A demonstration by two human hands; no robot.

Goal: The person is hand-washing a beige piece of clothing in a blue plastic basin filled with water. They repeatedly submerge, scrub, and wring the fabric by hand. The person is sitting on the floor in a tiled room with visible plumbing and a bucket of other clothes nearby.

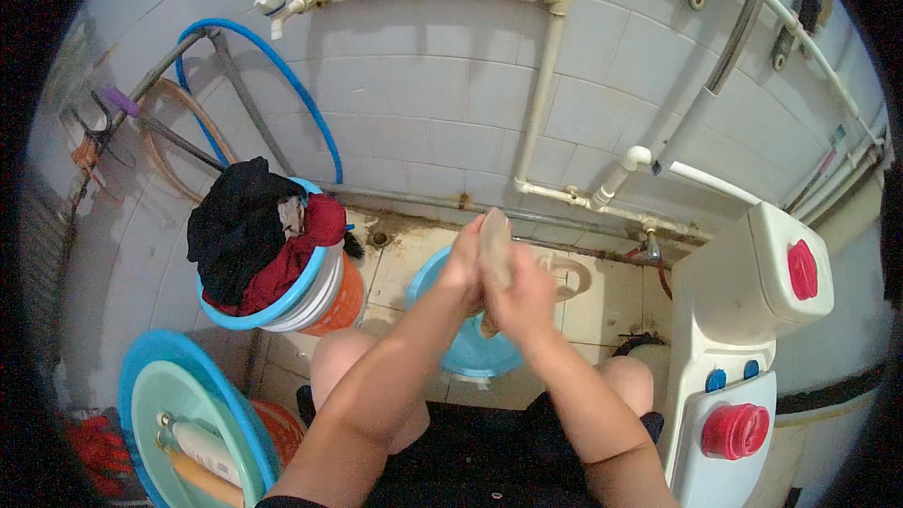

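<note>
Both my hands are closed around a pale beige, long, rounded piece shaped like a slipper [495,246], held up over a light blue basin [475,357]. My left hand [462,261] grips it from the left side. On its right side is my right hand [523,296], with the fingers partly blurred and hidden. Behind the right hand, a second pale beige curved piece [570,279] shows, looking like another slipper; my hand covers part of it. The basin stands on the tiled floor between my knees.
At left, a blue-rimmed basin [246,322] on an orange bucket [339,299] holds dark and red clothes [246,235]. Stacked basins [150,404] stand lower left. A white washing machine with red knobs [720,372] is close on my right. Pipes [541,113] run along the wall.
</note>
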